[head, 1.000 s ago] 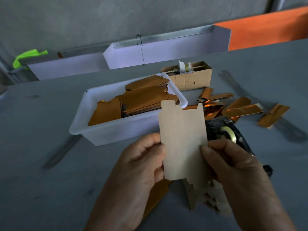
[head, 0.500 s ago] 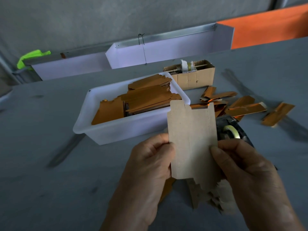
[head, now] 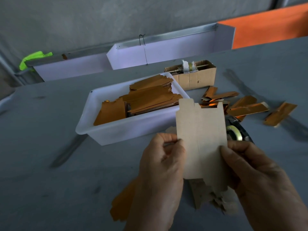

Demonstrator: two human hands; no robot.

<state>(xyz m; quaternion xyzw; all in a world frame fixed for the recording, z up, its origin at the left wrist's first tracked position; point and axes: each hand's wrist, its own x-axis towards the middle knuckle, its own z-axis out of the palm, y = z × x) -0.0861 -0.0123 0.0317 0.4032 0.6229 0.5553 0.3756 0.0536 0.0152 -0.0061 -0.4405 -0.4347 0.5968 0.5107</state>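
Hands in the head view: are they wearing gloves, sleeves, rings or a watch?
The left hand and the right hand are both bare: no gloves, rings or watch show. The wrists and the forearm stretches in frame carry no sleeve cuff either.

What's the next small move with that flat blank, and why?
Probably fold the blank along its faint vertical crease. The left hand and right hand each pinch a side edge, the blank is flat, and folded pieces lie beyond it to the right.
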